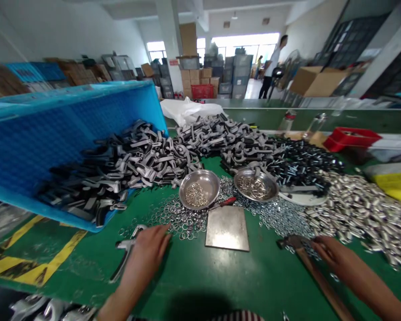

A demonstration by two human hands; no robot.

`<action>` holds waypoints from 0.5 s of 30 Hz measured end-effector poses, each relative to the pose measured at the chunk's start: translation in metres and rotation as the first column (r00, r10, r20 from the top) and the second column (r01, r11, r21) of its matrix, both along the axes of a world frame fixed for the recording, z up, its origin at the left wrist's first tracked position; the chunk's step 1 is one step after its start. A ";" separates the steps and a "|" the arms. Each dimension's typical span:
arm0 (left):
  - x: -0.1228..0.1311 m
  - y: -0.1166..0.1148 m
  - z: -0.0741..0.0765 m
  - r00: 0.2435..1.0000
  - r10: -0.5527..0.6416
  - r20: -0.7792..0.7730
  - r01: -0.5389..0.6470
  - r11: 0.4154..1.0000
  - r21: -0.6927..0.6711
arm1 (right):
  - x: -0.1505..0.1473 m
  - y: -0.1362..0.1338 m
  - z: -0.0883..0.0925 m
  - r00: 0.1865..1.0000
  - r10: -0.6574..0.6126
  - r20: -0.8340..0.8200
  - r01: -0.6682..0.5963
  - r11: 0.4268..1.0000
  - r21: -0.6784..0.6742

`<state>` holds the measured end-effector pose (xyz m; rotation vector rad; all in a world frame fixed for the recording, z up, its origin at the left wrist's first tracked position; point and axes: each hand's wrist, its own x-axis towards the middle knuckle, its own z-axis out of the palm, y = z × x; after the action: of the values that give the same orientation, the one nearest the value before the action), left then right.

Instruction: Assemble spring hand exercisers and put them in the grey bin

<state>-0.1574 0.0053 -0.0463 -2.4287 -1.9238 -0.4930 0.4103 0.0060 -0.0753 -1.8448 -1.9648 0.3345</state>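
My left hand [150, 249] rests low over the green bench, palm down, its fingers loosely stretched out and slightly bent. Beside it, partly hidden by the hand, lies a grey and black handle-like part [123, 258]. Small metal rings [187, 223] are scattered past its fingertips. On the right side, my right hand [332, 254] is at the edge of the small metal parts, fingers drawn together; what they hold, if anything, is hidden. The head of a hammer [296, 243] lies just left of those fingers, its wooden handle running toward me under the forearm.
A square metal plate [227, 232] lies mid-bench, a red-handled screwdriver [227, 202] at its edge. Behind are two metal bowls [214, 178] of small parts. Handle parts [234, 142] fill a tipped blue crate [87, 111] and heap beyond. Metal cylinders [364, 205] pile right. A person [272, 67] stands far back.
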 end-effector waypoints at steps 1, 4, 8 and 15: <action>0.039 0.014 0.004 0.988 -0.147 0.047 0.149 0.988 -0.042 | -0.002 0.017 0.006 0.999 0.021 0.047 -0.020 1.000 -0.014; 0.158 0.051 0.004 0.823 -0.558 0.105 0.566 0.819 -0.096 | -0.001 0.059 0.017 0.990 -0.018 0.141 0.012 0.999 0.043; 0.265 0.087 -0.013 0.770 -0.636 0.046 0.635 0.759 -0.144 | 0.007 0.085 0.013 0.985 -0.064 0.162 0.057 0.997 0.044; 0.293 0.108 -0.034 0.835 -0.536 0.125 0.550 0.812 -0.193 | 0.012 0.095 0.009 0.997 -0.057 -0.049 0.056 0.998 -0.032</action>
<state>0.1360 0.1134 -0.0802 -3.1541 -1.3222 -0.3728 0.4219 0.1015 -0.0667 -1.8886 -1.8804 0.3916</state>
